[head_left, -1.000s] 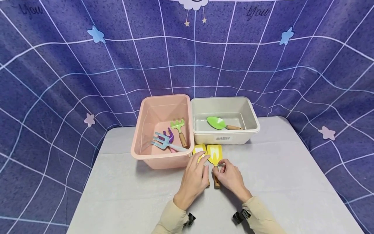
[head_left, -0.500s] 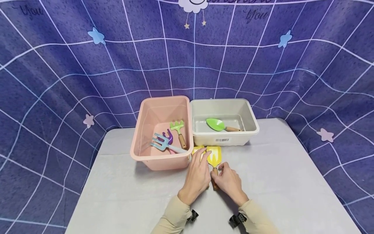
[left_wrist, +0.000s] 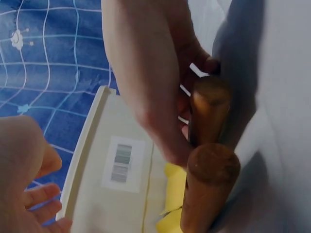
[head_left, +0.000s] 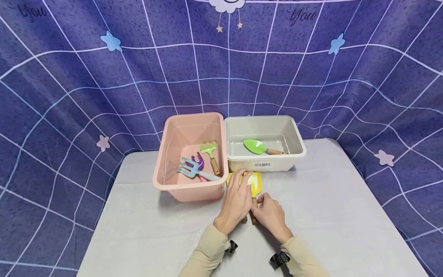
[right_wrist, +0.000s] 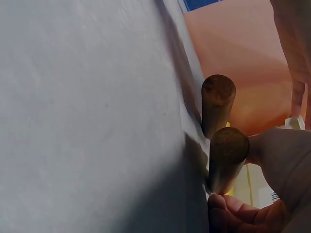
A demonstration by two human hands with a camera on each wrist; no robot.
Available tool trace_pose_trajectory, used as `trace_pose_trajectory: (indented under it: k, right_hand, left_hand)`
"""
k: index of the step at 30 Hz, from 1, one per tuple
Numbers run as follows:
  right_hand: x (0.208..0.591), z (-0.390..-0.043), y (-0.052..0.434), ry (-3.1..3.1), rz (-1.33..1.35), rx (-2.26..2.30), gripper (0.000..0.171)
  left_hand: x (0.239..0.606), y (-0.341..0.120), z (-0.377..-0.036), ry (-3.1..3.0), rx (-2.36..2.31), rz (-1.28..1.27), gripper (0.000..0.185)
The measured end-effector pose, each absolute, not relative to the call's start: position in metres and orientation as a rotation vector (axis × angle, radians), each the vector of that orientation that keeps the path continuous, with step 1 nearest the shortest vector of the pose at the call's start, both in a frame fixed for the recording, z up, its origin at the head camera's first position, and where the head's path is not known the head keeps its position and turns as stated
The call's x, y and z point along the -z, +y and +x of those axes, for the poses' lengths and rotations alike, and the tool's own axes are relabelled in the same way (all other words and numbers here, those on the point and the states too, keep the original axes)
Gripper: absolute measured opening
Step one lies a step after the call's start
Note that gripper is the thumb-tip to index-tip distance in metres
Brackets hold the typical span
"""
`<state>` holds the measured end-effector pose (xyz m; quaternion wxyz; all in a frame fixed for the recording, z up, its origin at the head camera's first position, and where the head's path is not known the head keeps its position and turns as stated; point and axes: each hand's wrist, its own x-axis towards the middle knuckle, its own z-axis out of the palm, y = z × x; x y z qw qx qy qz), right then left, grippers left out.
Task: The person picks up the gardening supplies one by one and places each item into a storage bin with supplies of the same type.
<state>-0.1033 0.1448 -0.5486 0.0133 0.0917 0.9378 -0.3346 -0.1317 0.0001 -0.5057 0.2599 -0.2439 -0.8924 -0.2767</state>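
Observation:
Two yellow toy shovels with wooden handles lie side by side on the grey table, just in front of the bins. My left hand point(head_left: 241, 181) lies flat over the left yellow shovel point(head_left: 229, 177), fingers stretched forward across its blade. My right hand point(head_left: 258, 201) pinches the wooden handle of the right yellow shovel point(head_left: 256, 183). In the left wrist view the right hand's fingers point(left_wrist: 160, 97) wrap the farther handle point(left_wrist: 209, 109), and the nearer handle point(left_wrist: 210, 179) lies free. The right wrist view shows both handle ends point(right_wrist: 226, 154), with my thumb under the nearer one.
A pink bin point(head_left: 166, 154) holds a green rake point(head_left: 210, 151), a blue fork point(head_left: 189, 168) and a purple tool. Beside it a white bin point(head_left: 297, 138) with a barcode label holds a green trowel point(head_left: 257, 146). A purple grid cloth hangs behind the table point(head_left: 346, 215).
My left hand has slid forward over the left yellow shovel, covering most of its blade. The right hand has closed in on the other shovel's handle.

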Motion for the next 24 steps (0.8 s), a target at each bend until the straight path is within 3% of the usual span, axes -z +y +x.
trace_pose_trajectory:
  k: [24]
  right_hand:
    - [0.555,-0.100,0.146,2.929,0.359,1.175,0.021]
  left_hand:
    - [0.500,0.006,-0.163,-2.326,0.735,-0.666,0.040]
